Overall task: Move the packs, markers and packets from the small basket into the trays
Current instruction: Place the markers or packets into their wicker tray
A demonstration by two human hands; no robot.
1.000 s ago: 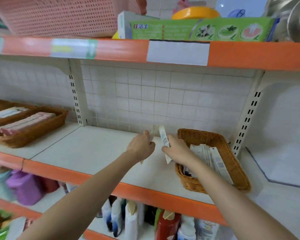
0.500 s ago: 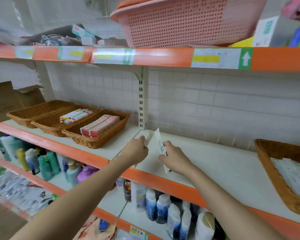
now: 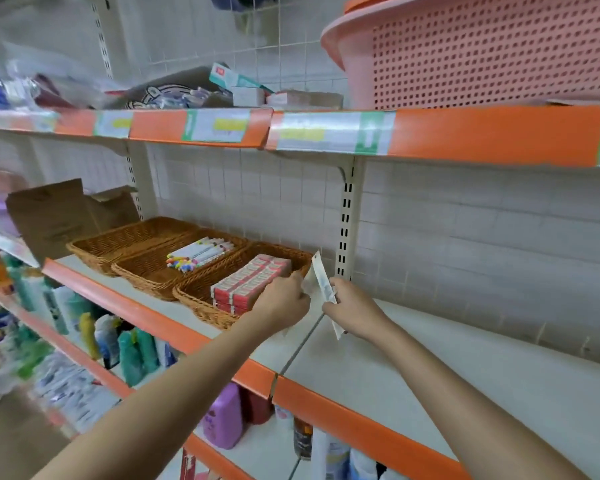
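Since half a second ago: carried leftward along the shelf (image 3: 430,368), small basket now out of frame, three trays now close ahead. Nearest: right hand (image 3: 355,308) pinching a white packet (image 3: 323,284) edge-up; left hand (image 3: 284,299) curled round a second packet (image 3: 307,282), mostly hidden, just beside the near tray (image 3: 201,299) of red-and-white packs (image 3: 248,284). Beyond: middle tray (image 3: 142,271) with markers (image 3: 198,254); far tray (image 3: 118,237) apparently empty, likely destination. Advised: clear both stocked trays, lower flat, release only once inside the rim.
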